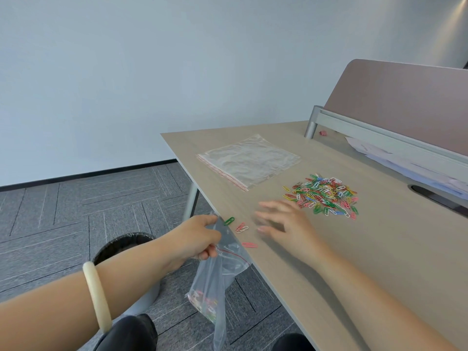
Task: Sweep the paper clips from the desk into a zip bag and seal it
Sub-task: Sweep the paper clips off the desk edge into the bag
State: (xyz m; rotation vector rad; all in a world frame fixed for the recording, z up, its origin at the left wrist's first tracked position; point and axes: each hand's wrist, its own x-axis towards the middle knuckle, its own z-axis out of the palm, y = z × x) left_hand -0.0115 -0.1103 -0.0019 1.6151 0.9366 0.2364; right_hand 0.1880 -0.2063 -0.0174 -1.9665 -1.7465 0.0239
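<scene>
My left hand (200,236) grips the mouth of a clear zip bag (215,282) held against the desk's left edge; the bag hangs below the desk with some coloured clips at its bottom. My right hand (283,224) hovers flat and blurred over the desk (379,249), fingers spread, holding nothing. A pile of coloured paper clips (325,196) lies just right of its fingertips. A green clip (229,220) and pink clips (241,228) lie loose near the bag's mouth, another pink one (250,244) a little nearer.
A second flat zip bag (249,162) lies on the desk behind. A partition (405,97) runs along the right, with papers (374,150) under it and a cable slot (440,196). A dark bin (124,247) stands on the carpet below my left arm.
</scene>
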